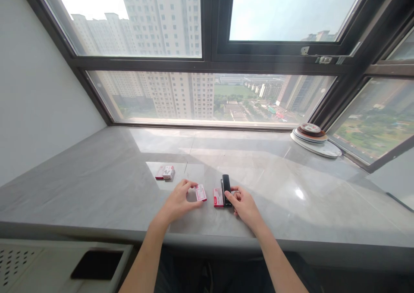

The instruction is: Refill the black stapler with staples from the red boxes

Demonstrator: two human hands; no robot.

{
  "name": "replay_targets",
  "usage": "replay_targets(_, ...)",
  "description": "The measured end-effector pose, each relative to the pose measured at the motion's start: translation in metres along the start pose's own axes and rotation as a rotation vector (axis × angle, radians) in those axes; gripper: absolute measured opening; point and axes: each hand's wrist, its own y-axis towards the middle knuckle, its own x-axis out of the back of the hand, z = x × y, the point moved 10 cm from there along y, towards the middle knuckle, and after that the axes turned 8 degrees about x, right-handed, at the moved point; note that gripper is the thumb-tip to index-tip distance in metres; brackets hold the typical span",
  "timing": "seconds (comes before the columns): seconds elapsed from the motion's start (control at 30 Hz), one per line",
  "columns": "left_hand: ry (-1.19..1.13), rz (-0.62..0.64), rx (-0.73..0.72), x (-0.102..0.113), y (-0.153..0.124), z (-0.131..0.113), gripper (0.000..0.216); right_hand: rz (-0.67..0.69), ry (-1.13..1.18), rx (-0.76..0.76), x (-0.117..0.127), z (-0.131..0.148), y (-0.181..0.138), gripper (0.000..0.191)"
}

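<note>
My left hand (179,201) rests on the grey stone sill (97,185) and pinches a small pink and white box (201,193) between thumb and fingers. My right hand (243,203) lies to the right, its fingers curled against a black stapler (226,188) that stands on the sill. A second small red and white box (218,197) lies flat just left of the stapler, between my two hands. Two more small red and white boxes (165,172) sit side by side farther back to the left.
A stack of round plates (313,138) stands at the back right corner by the window. A large window (207,56) runs along the back of the sill. A white wall (39,95) closes the left side. Below the sill's front edge at left is a white perforated panel (19,263).
</note>
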Motion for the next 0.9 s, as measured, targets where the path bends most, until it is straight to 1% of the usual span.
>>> replay_targets(0.1,-0.028,0.049,-0.156,-0.028,0.012,-0.042,0.054,0.000,-0.010,0.007,0.000,0.000,0.000,0.049)
replay_targets(0.17,0.020,0.087,-0.235,-0.047,0.017,-0.060,0.059,0.011,-0.018,0.011,-0.001,0.001,-0.001,0.048)
replay_targets(0.23,0.063,0.100,-0.281,-0.061,0.020,-0.068,0.064,0.021,-0.024,0.013,-0.001,0.001,-0.002,0.047)
replay_targets(0.3,0.078,0.094,-0.304,-0.069,0.021,-0.071,0.064,0.026,-0.027,0.014,-0.002,0.002,-0.003,0.047)
replay_targets(0.37,0.075,0.103,-0.319,-0.074,0.019,-0.071,0.067,0.023,-0.030,0.009,-0.001,0.002,-0.004,0.047)
replay_targets(0.43,0.054,0.127,-0.340,-0.073,0.018,-0.071,0.077,0.014,-0.036,0.010,-0.001,0.004,-0.006,0.048)
replay_targets(0.47,0.036,0.127,-0.347,-0.068,0.019,-0.068,0.081,0.010,-0.040,0.013,0.000,0.005,-0.006,0.048)
replay_targets(0.5,0.016,0.098,-0.339,-0.057,0.022,-0.063,0.079,0.005,-0.043,0.017,0.000,0.007,-0.007,0.048)
replay_targets(0.53,0.003,0.024,-0.299,-0.039,0.029,-0.053,0.069,-0.001,-0.045,0.020,0.001,0.009,-0.008,0.048)
replay_targets(0.57,-0.005,-0.075,-0.238,-0.016,0.037,-0.038,0.056,-0.006,-0.047,0.024,0.001,0.011,-0.009,0.048)
replay_targets(0.6,0.001,-0.221,-0.136,0.014,0.045,-0.016,0.044,-0.010,-0.049,0.028,0.002,0.012,-0.010,0.048)
replay_targets(0.63,0.031,-0.369,-0.009,0.046,0.050,0.009,0.042,-0.014,-0.053,0.033,0.003,0.014,-0.011,0.048)
replay_targets(0.67,0.042,-0.444,0.069,0.071,0.054,0.031,0.046,-0.018,-0.057,0.039,0.003,0.016,-0.012,0.048)
replay_targets(0.7,0.051,-0.484,0.126,0.092,0.058,0.051,0.050,-0.022,-0.062,0.046,0.004,0.018,-0.012,0.047)
replay_targets(0.73,0.065,-0.494,0.176,0.108,0.061,0.071,0.052,-0.026,-0.068,0.051,0.004,0.020,-0.012,0.047)
replay_targets(0.77,0.080,-0.469,0.213,0.119,0.064,0.089,0.052,-0.029,-0.073,0.053,0.005,0.021,-0.013,0.046)
replay_targets(0.8,0.095,-0.429,0.234,0.125,0.064,0.104,0.052,-0.032,-0.078,0.055,0.005,0.022,-0.013,0.046)
replay_targets(0.83,0.110,-0.385,0.248,0.128,0.063,0.117,0.052,-0.032,-0.082,0.056,0.005,0.022,-0.013,0.046)
replay_targets(0.9,0.139,-0.302,0.258,0.127,0.053,0.138,0.058,-0.031,-0.087,0.056,0.005,0.023,-0.013,0.046)
